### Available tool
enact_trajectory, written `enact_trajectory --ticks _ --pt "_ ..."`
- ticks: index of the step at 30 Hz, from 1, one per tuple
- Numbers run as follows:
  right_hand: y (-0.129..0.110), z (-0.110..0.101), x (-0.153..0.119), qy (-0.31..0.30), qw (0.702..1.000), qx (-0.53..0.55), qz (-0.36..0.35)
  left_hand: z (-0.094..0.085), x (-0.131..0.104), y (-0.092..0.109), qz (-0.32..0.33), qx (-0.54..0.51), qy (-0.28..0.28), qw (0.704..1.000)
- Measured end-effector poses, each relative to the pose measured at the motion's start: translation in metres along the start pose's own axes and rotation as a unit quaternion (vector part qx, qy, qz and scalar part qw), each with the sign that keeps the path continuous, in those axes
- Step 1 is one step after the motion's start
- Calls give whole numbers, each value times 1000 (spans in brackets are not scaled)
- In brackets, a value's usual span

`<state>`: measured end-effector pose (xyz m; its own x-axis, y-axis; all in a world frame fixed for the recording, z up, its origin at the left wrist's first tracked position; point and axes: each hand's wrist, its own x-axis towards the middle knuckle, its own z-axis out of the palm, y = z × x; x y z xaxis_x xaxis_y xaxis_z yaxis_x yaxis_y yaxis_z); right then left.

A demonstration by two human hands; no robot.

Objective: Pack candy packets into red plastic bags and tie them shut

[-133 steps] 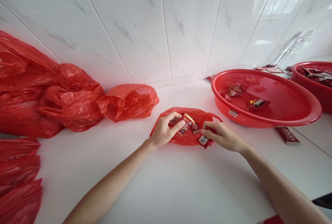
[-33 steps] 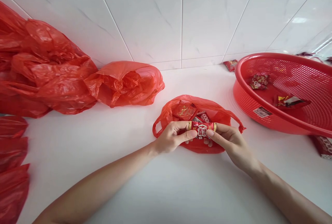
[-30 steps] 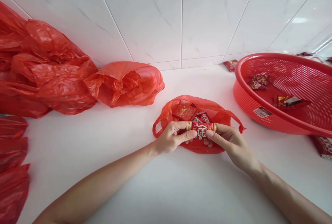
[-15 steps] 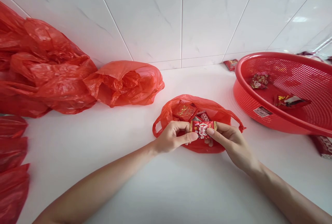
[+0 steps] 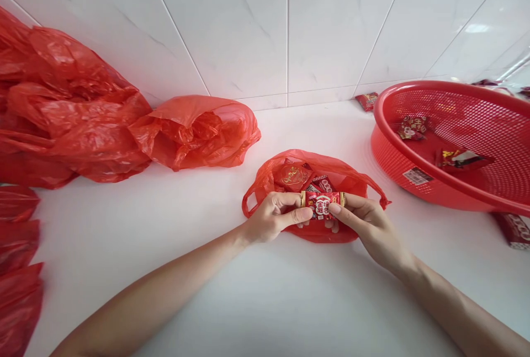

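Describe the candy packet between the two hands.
The small red rectangular candy packet has white characters and crimped gold ends. It looks like shiny plastic film and seems unopened. It lies level, sideways, above the open red plastic bag, its ends held by the left hand and right hand.

White, grey-veined tiles (image 5: 244, 31) back a smooth white counter (image 5: 232, 302), reflecting pale light.

"金榜题名" on gold-ended red packet (image 5: 322, 206), illegible print on white label (image 5: 418, 176) of red basket (image 5: 395, 161)
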<state>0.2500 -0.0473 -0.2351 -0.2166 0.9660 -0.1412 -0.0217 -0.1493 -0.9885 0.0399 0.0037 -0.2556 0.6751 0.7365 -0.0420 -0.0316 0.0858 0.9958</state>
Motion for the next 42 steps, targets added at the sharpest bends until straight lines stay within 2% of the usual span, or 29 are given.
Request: enact_trajectory --ticks 9,21,30,42 --pt "-4 0 -1 -10 1000 -1 -2 0 -1 1 -10 5 11 1000" --pt "0 -2 -1 -9 1000 -12 15 -4 2 -4 46 -56 6 997" --pt "2 -3 -1 -1 1000 -24 14 0 2 0 32 -33 31 998" --pt "2 -6 1 -31 999 21 4 1 1 1 48 -17 47 998"
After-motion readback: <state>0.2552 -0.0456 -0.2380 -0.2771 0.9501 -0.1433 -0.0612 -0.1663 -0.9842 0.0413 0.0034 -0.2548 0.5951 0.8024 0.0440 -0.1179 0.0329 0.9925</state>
